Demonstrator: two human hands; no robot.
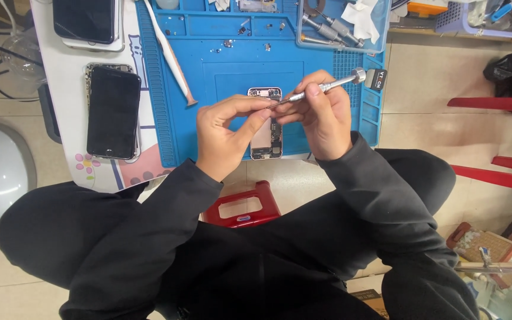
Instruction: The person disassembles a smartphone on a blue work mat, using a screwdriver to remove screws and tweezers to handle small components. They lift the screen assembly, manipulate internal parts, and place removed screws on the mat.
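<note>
My right hand point(321, 118) grips a screwdriver point(327, 87), tip over the opened phone point(266, 133) near the mat's point(238, 71) front edge; my left hand point(226, 133) pinches at the tip, steadying it.

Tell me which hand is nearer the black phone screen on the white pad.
Left. The left hand lies just right of the black screen; the right hand, holding the screwdriver, is farther right.

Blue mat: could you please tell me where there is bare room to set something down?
The blue mat is bare between the white-handled tool and the left hand. Around the opened phone both hands crowd, the right hand holding a screwdriver.
</note>
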